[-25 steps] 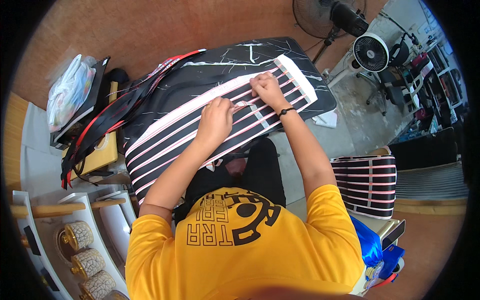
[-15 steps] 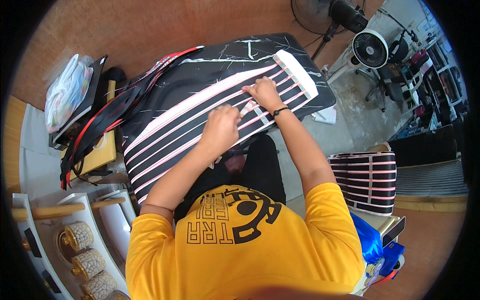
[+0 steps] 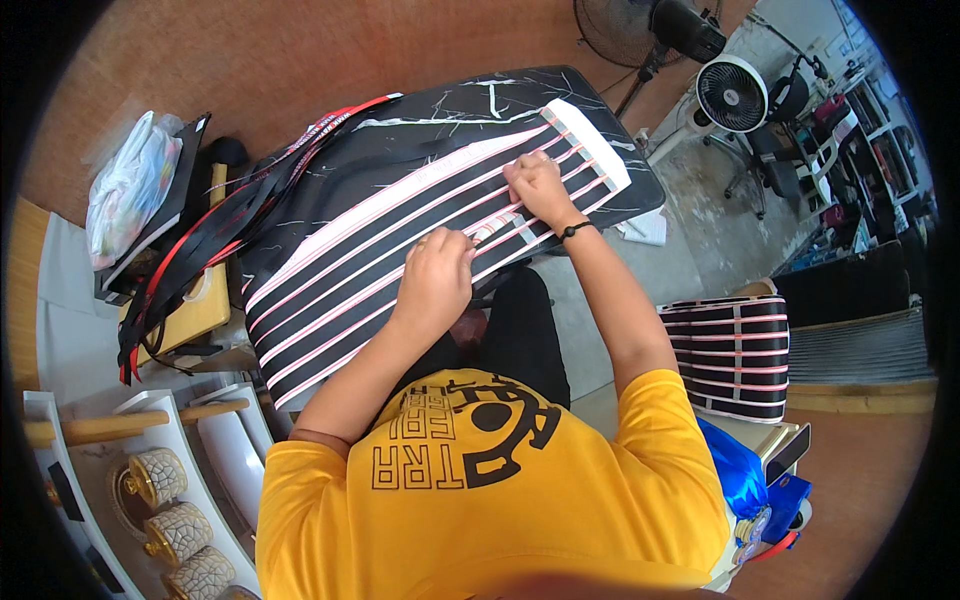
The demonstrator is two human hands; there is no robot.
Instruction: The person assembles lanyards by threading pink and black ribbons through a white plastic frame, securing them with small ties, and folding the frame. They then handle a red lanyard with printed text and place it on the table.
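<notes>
A long sheet of black strips [image 3: 345, 290] edged with white and red lines lies across the black marble-patterned table [image 3: 440, 110]. Its far right end carries a broad white band [image 3: 590, 140]. My left hand [image 3: 436, 270] is closed over the sheet's near edge, its fingertips pinching a short white-and-red striped piece [image 3: 490, 228]. Farther up and right, my right hand [image 3: 540, 190] rests on the strips with its fingers curled together. Whatever its fingertips hold, if anything, is hidden.
Loose black and red straps [image 3: 240, 205] drape over the table's left end. Beside them sits a plastic bag [image 3: 135, 190]. A second striped black panel [image 3: 730, 355] stands to my right, near a blue bag [image 3: 735, 470]. A white fan [image 3: 732, 95] is at the far right.
My left hand has drawn slightly back toward me and stopped blurring. My right hand has shifted a little right, its fingers now curled more tightly. The striped piece shows more between the hands.
</notes>
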